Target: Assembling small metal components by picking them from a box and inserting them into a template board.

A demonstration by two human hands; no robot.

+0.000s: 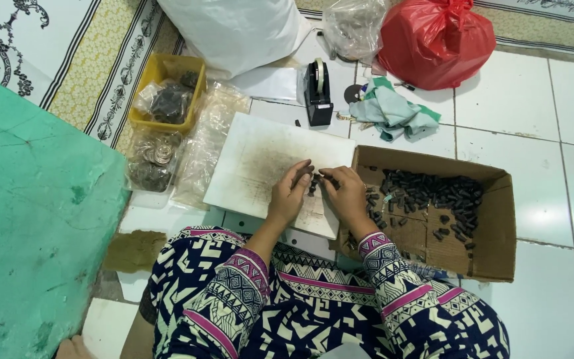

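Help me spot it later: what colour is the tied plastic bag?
Red plastic bag, clearest in the head view.

Both hands, left point(289, 193) and right point(347, 194), curl together, fingertips nearly touching.

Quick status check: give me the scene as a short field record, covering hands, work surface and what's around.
left hand: on the white board, fingers on small dark pieces
right hand: at the board's right edge, fingertips on the same pieces
grip: too small to tell whether either hand is closed on a piece
cardboard box: right of the board, open, holds many dark pieces
tape dispenser: behind the board
yellow tray: far left, with bagged parts
red bag: top, beside cloth
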